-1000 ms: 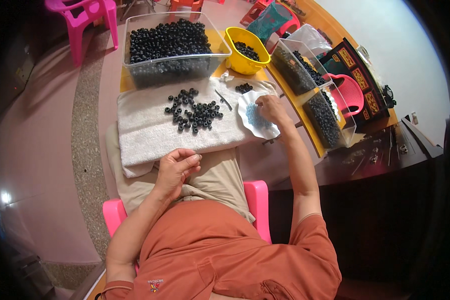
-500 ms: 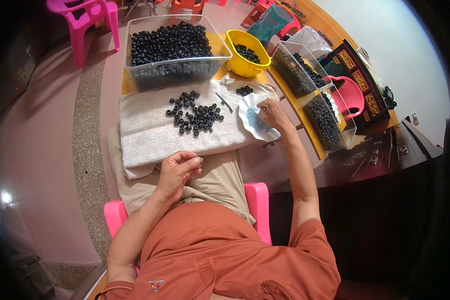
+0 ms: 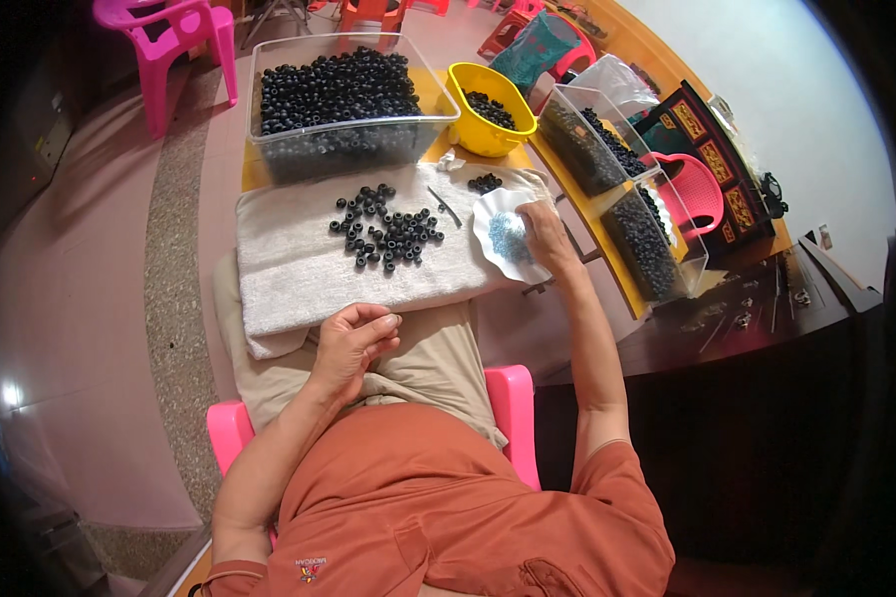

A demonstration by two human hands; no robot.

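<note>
White scalloped dish (image 3: 506, 239) of blue bits rests on towel edge.

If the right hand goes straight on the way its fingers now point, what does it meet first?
The right hand rests at the white dish, fingers aimed up and left across it. Going straight on, it would likely meet the small heap of black beads on the towel first, then the yellow bowl; depth is unclear.

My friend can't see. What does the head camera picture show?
A seated person's right hand reaches into a white dish of tiny blue bits, while the left hand rests near a towel scattered with black rings.
</note>
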